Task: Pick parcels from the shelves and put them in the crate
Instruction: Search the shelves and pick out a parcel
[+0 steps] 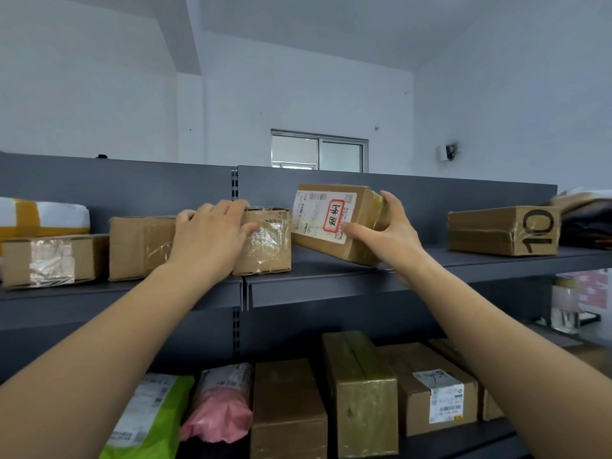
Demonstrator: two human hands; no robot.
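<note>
On the upper shelf (pixel 331 276), the right hand (pixel 387 233) clamps one end of the tilted labelled parcel (pixel 331 220), while the left hand (pixel 212 233) grips the taped box (pixel 265 246) just beside it. Held one-handed, the parcel could twist loose and fall. Its label carries a red-framed stamp of Chinese characters, not surely legible. The right-hand box (pixel 503 230) reads "10".

White-painted walls (pixel 298 94) and a white ceiling (pixel 331 24) crossed by a sloping beam (pixel 195 44) are recorded. A metal-framed sliding window (pixel 319 150) is set in the far wall, its lower part hidden behind the shelving; daylight is admitted through it. A small white device (pixel 447 152) is mounted on the wall to the right of the window. Dark grey metal shelving (pixel 132 187) is noted in the foreground, with a slotted upright (pixel 234 183) between two back panels and two shelf levels in view.
</note>
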